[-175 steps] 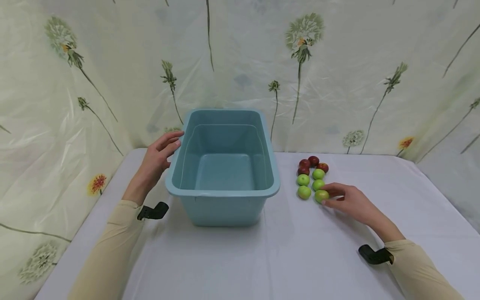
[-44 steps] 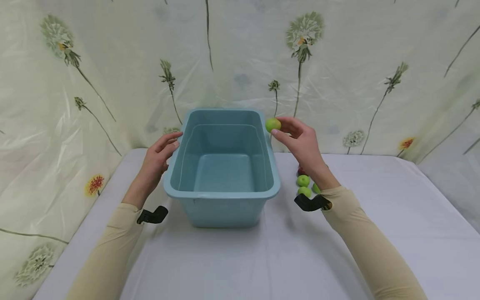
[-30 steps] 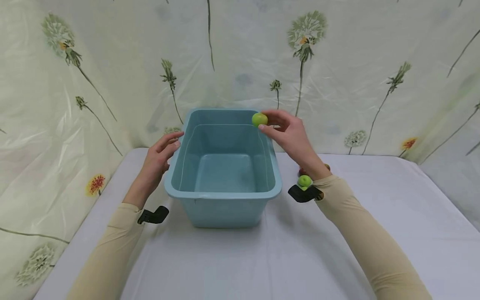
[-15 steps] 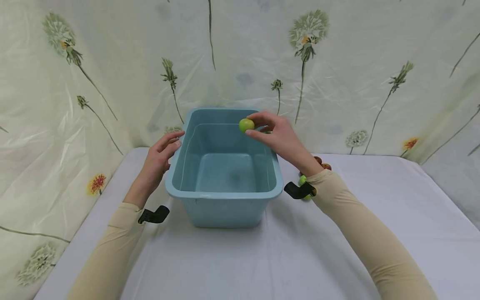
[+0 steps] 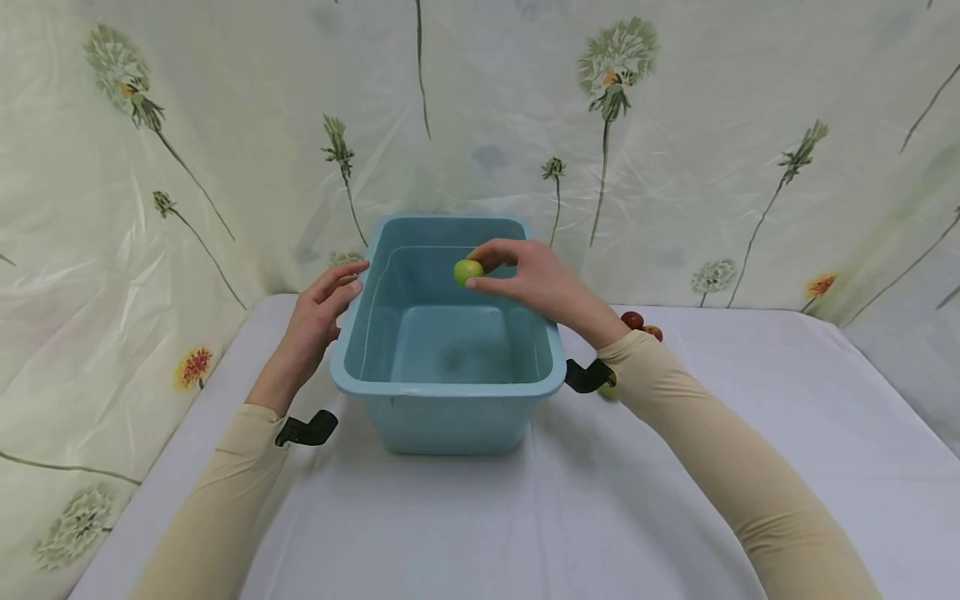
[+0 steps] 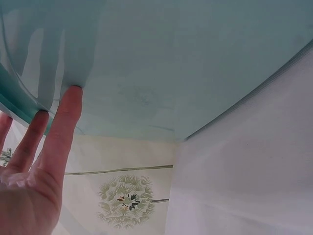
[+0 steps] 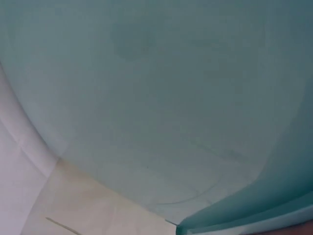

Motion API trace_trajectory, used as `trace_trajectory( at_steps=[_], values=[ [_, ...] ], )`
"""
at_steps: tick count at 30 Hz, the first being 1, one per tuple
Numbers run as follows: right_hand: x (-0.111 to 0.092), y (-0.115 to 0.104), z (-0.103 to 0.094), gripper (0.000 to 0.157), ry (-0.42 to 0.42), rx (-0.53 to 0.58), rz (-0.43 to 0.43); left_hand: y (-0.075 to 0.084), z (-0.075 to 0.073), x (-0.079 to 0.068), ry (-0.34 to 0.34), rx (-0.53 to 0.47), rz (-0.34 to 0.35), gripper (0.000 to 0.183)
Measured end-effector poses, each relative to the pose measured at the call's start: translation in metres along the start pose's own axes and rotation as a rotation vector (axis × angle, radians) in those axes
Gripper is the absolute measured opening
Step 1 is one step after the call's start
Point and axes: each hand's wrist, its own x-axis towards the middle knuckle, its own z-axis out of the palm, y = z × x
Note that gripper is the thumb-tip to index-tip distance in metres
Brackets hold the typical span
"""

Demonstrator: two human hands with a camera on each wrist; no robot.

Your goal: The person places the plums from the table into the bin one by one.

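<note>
My right hand (image 5: pixel 536 282) pinches a small green apple (image 5: pixel 468 272) between thumb and fingers, above the inside of a blue plastic basin (image 5: pixel 450 389). No fruit shows on the basin's visible floor, where a dark shadow falls. At the basin's left side, my left hand (image 5: pixel 303 329) has its fingers stretched out. In the left wrist view the fingertips of this hand (image 6: pixel 54 142) touch the outer wall. The right wrist view is mostly filled by the basin wall (image 7: pixel 146 107); the held apple is out of sight there.
Right of the basin, two red apples (image 5: pixel 632 320) and part of a green apple (image 5: pixel 608 392) show around my right sleeve, which covers the others. A white cloth (image 5: pixel 480 525) covers the table. Behind hangs a dandelion-patterned curtain (image 5: pixel 480 100).
My right hand has picked a green apple from the group on the right and carried it left over the basin's rim, then slightly lower. The left hand has stayed in place.
</note>
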Motion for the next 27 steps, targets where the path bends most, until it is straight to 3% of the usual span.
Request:
trace_trajectory(
  at_steps=[12,20,27],
  values=[
    [0.0018,-0.0052,0.0022,0.034,-0.12,-0.078,0.047,-0.0006,0.0,-0.0003,0.003,0.02,0.004,0.046],
    [-0.0009,-0.0043,0.0006,0.041,-0.108,-0.071,0.049,-0.0002,0.0017,-0.0014,0.006,0.024,0.003,0.046],
    [-0.006,-0.0017,0.0005,0.038,-0.054,-0.05,0.039,0.0,0.0013,-0.0023,0.004,0.017,0.007,0.046]
  ],
)
